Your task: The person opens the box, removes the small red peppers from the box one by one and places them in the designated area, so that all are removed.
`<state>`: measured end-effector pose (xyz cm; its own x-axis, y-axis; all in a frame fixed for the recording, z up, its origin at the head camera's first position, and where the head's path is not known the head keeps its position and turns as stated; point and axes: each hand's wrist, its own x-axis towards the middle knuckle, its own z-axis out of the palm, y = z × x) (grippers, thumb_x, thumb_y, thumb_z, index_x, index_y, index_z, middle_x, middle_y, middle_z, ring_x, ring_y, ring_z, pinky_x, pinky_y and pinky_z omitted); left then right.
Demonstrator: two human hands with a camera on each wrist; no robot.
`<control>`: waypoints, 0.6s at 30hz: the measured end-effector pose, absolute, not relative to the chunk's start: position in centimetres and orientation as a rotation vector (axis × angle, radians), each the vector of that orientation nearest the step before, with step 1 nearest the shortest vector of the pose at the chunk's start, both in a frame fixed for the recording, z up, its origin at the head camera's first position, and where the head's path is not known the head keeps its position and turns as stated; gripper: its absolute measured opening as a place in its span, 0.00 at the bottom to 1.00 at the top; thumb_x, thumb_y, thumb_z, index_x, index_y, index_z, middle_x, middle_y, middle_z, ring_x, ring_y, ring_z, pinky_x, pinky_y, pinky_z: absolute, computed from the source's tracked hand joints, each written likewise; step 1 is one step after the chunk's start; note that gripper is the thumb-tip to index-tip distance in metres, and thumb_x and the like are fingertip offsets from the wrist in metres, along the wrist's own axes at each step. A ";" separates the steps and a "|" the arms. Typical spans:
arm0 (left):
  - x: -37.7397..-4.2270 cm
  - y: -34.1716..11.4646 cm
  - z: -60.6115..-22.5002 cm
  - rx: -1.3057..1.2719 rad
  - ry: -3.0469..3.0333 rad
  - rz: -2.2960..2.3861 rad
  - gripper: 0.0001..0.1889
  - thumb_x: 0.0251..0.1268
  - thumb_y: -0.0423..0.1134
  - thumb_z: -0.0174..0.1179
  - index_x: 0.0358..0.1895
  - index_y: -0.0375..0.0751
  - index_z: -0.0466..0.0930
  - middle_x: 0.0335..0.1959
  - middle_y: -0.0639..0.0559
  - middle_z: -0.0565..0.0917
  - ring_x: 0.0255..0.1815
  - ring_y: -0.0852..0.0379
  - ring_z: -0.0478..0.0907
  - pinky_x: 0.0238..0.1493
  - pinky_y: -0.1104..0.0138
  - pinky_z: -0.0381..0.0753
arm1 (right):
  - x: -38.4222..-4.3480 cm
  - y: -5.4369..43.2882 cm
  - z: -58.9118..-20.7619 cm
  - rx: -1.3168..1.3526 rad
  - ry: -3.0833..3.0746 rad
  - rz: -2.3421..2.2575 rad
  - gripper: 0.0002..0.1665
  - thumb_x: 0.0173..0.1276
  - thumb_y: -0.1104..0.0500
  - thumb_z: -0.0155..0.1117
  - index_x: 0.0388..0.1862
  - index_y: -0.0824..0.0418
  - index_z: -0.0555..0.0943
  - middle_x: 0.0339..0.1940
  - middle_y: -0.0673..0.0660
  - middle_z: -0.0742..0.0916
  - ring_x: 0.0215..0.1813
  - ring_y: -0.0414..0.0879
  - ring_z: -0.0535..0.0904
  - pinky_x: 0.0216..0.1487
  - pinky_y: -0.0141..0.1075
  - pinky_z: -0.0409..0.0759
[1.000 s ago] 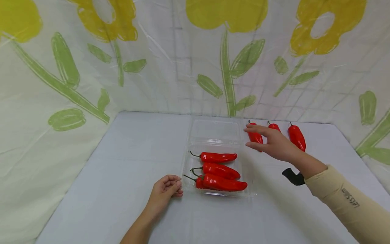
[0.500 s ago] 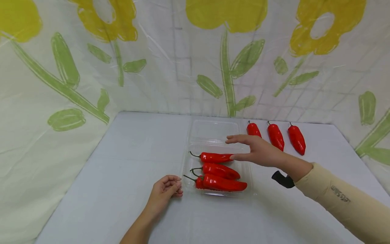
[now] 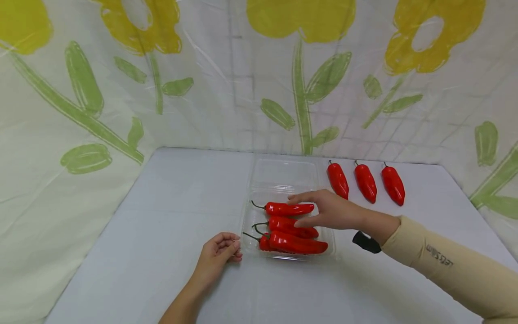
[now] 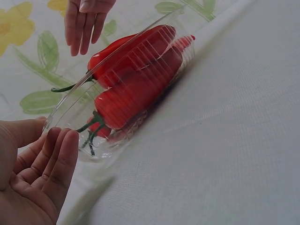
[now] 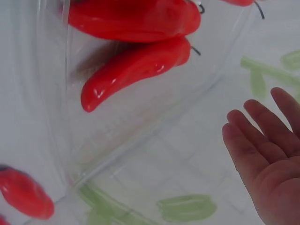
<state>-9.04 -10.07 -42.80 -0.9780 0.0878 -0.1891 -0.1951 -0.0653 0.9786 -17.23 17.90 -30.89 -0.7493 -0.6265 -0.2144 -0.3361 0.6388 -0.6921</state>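
Observation:
A clear plastic clamshell box (image 3: 291,258) lies with its lid (image 3: 285,173) folded back, away from me. Several red chili peppers rest inside: one pepper (image 3: 289,209) at the far side, another (image 3: 291,226) in the middle, and a front pepper (image 3: 299,243) lying partly over one more. At the box's left edge, my left hand (image 3: 220,252) pinches the rim between thumb and fingers, as the left wrist view shows. Over the box's right side hovers my right hand (image 3: 333,211), fingers extended and holding nothing. It hides part of the box's right wall.
Three more red peppers lie at the back right of the table: a left one (image 3: 337,180), a middle one (image 3: 366,183) and a right one (image 3: 393,185). Behind the white table (image 3: 182,193) hangs a flower-patterned curtain (image 3: 210,103). A black strap (image 3: 366,242) shows by my right wrist.
My right hand has moved left and toward me, from beside the three loose peppers to over the box. The left hand and the peppers stay where they were.

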 end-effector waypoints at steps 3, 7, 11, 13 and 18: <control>-9.0 -10.1 -42.8 -0.103 2.001 2.158 0.16 0.62 0.28 0.56 0.47 0.18 0.67 0.28 0.50 0.77 0.27 0.62 0.79 0.33 0.70 0.85 | -16.9 17.6 -30.8 -0.773 2.389 -0.898 0.33 0.55 0.52 0.70 0.61 0.54 0.74 0.61 0.57 0.78 0.63 0.58 0.71 0.45 0.38 0.85; -9.0 -10.2 -42.8 -0.108 2.000 2.157 0.15 0.63 0.28 0.56 0.48 0.18 0.67 0.28 0.50 0.77 0.27 0.62 0.79 0.33 0.70 0.85 | -16.6 17.1 -30.7 -0.791 2.360 -0.883 0.33 0.55 0.52 0.71 0.60 0.53 0.75 0.59 0.57 0.80 0.62 0.56 0.72 0.44 0.36 0.85; -9.0 -10.2 -42.8 -0.128 2.002 2.150 0.15 0.63 0.28 0.56 0.47 0.19 0.68 0.29 0.50 0.77 0.27 0.62 0.79 0.33 0.70 0.85 | -16.4 16.7 -30.7 -0.770 2.310 -0.881 0.32 0.55 0.52 0.71 0.60 0.53 0.75 0.58 0.57 0.80 0.62 0.56 0.71 0.43 0.35 0.85; -8.9 -10.2 -42.8 -0.119 2.008 2.143 0.15 0.63 0.29 0.56 0.47 0.19 0.68 0.29 0.50 0.77 0.28 0.62 0.79 0.34 0.70 0.85 | -16.4 16.7 -30.7 -0.761 2.290 -0.873 0.32 0.55 0.52 0.71 0.60 0.54 0.75 0.58 0.58 0.79 0.62 0.56 0.70 0.42 0.34 0.85; -8.9 -10.2 -42.7 -0.118 2.010 2.141 0.15 0.63 0.29 0.57 0.47 0.20 0.68 0.29 0.49 0.77 0.28 0.62 0.79 0.34 0.70 0.85 | -16.3 16.5 -30.8 -0.751 2.284 -0.837 0.33 0.54 0.53 0.72 0.60 0.56 0.75 0.58 0.59 0.79 0.61 0.57 0.70 0.40 0.33 0.85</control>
